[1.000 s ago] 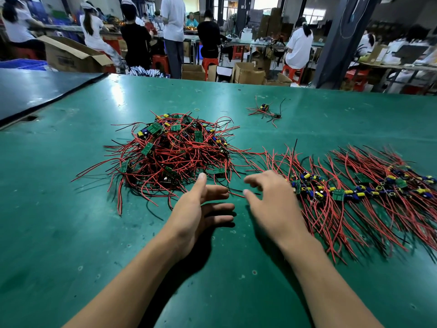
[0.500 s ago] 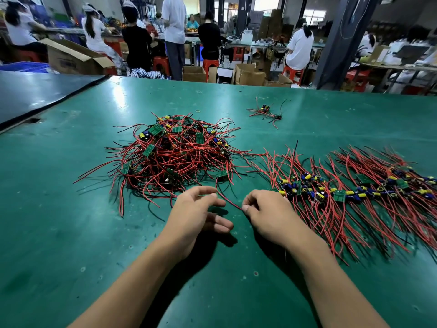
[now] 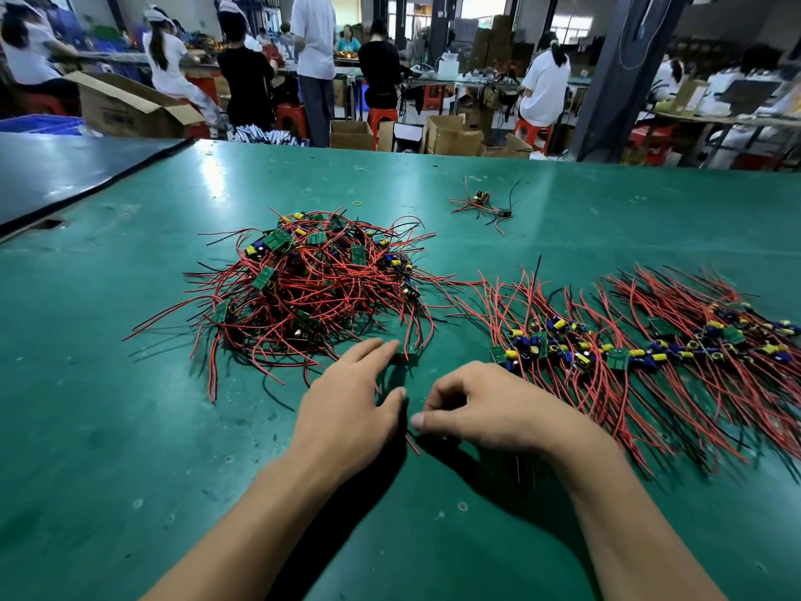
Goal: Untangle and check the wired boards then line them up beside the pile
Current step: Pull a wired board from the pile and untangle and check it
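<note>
Because the small green board (image 3: 409, 350) lies at the near edge of the pile (image 3: 312, 288), with its red leads running up into the tangle, the step in hand looks to be freeing this one board without dragging its neighbours along. The left hand (image 3: 346, 409) has straight, relaxed fingers and holds nothing, its fingertips just beside the board. The right hand (image 3: 490, 409) is curled, thumb and forefinger close together above a short red wire end (image 3: 412, 444), but I cannot tell whether they actually pinch it. A good way would be to pin or lift the board itself, follow each lead out to its tip, and draw gently along the wire rather than across the heap. The leads are thin and springy and would likely snag on other boards' capacitors. Once checked, it belongs at the left end of the row (image 3: 628, 349), which lies just to the right of the pile with boards in a line and wires fanned both ways. A few of the pile's wires reach over to the row's nearest leads, so that gap is where a fresh tangle could start. Farther back on the green table (image 3: 130, 427) lie a stray wired board (image 3: 481, 201) and a yellow rubber band (image 3: 356, 203), well apart from the work. Beyond the table are cardboard boxes (image 3: 450, 134) and people at other benches.
</note>
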Demonstrator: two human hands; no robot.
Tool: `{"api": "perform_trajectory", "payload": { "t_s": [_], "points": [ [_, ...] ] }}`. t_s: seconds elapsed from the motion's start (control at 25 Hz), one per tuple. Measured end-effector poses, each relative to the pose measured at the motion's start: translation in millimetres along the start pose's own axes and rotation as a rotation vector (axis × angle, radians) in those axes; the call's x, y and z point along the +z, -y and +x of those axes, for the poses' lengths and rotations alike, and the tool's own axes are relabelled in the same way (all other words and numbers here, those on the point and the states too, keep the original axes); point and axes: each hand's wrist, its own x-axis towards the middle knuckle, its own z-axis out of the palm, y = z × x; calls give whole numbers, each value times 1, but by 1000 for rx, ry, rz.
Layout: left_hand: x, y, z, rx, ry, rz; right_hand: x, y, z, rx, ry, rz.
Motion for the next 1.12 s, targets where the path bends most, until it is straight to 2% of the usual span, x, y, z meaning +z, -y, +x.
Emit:
{"api": "perform_trajectory", "payload": {
  "t_s": [0.08,0.16,0.24,0.32,0.44,0.6,0.72,0.92,1.0,1.12],
  "points": [
    [0,-1,1,51,32,41,3,-3,6,22,-199,-30],
    [0,-2,0,90,9,-23,5,-6,9,45,-357,9],
    [-2,-1,-1,99,-36,-139,8,-6,12,74,-412,297],
    [-3,-2,-3,90,-63,-208,13,-4,14,112,-396,685],
    [-1,-7,-6,98,-90,-185,13,-1,15,162,-376,877],
    [2,-4,-2,-1,-55,-83,9,0,12,166,-309,989],
    [0,-4,-4,6,-43,-56,10,2,12,178,-300,988],
    [-1,-2,-6,79,-80,-147,10,1,14,220,-441,958],
    [-1,-1,-5,54,-72,-202,9,2,13,222,-406,999],
    [0,-3,-4,9,-101,-369,5,7,11,219,-296,1204]
  ]
}}
